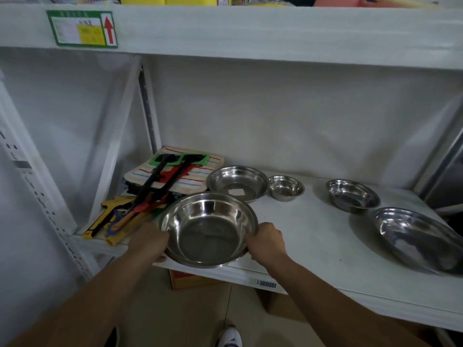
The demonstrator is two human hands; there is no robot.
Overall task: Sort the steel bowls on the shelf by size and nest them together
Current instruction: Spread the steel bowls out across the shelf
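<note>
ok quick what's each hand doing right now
Left hand: closed on the left rim of the bowl.
Right hand: closed on the same bowl's right rim.

Both hands, left hand [150, 242] and right hand [266, 242], hold big steel bowl [209, 229] by rim at shelf [313, 236] front edge. Four other bowls apart on shelf: medium bowl [236, 182], small bowl [286, 188], right bowl [352, 195], wide bowl [421, 239].

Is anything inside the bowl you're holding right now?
No. The held bowl shows bare steel with reflections. Left hand and right hand each grip its rim; what lies under it is hidden.
</note>
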